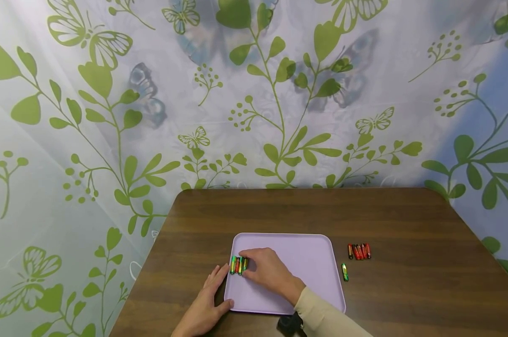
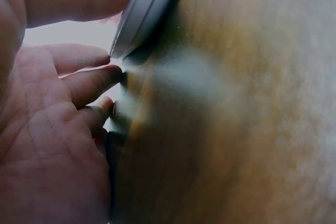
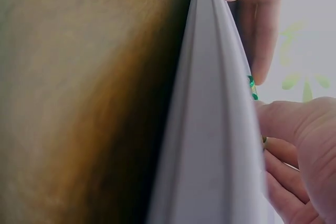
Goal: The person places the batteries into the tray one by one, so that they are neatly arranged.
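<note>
A lilac tray [image 1: 306, 267] lies on the wooden table. Near its left edge stands a side-by-side row of small batteries [image 1: 237, 265], green-gold and red. My right hand [image 1: 271, 271] reaches over the tray and pinches the battery at the row's right end between thumb and index finger. The fingers partly cover that battery. Beside the tray's left rim, my left hand [image 1: 205, 302] holds nothing, its fingers relaxed and its thumb at the rim. In the right wrist view, the tray's side wall [image 3: 210, 129] hides most of the batteries.
Right of the tray, several red and black batteries [image 1: 360, 251] lie grouped on the table [image 1: 405, 290]. A single green battery [image 1: 344, 272] lies nearer, close to the tray's right rim. A patterned curtain [image 1: 254, 117] hangs behind the table.
</note>
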Tool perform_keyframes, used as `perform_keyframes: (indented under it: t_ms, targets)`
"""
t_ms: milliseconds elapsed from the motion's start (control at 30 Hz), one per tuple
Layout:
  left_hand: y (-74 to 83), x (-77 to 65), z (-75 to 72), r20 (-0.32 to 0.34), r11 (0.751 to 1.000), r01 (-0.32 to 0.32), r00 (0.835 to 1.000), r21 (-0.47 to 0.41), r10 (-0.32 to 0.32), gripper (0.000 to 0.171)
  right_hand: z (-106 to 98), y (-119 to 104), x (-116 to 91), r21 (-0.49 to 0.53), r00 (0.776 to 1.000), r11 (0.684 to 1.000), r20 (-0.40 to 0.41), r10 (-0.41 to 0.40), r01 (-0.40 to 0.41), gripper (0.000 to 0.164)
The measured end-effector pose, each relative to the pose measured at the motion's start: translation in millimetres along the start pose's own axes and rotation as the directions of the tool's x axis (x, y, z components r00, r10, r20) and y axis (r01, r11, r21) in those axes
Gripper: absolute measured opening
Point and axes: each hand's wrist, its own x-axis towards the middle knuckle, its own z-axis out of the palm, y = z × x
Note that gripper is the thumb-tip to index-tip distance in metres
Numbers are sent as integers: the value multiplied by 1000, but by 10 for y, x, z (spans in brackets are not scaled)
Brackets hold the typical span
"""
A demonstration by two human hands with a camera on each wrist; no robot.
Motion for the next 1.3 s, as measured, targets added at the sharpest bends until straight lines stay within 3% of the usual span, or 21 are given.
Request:
perform_keyframes:
  t_ms: [433,733,1033,1300]
  targets:
    - [-6,-6,-3,3,1000,7,1000,-1,-7,89,-105,61,-67,70,1000,997,24,13,-14,52]
    - [-16,2,-1,4,1000,4,1000,7,-4,88,-338,165,-196,189,998,981,52,41,-51,56]
    - [-19,3,3,8,999,41,999,1,-41,89,-605,266,-347,227,993,969,88,78,-96,59]
    - [-25,13,-5,14,1000,31,999,-2,-31,89,-819,342,-505,238,991,965,95,93,-113,59]
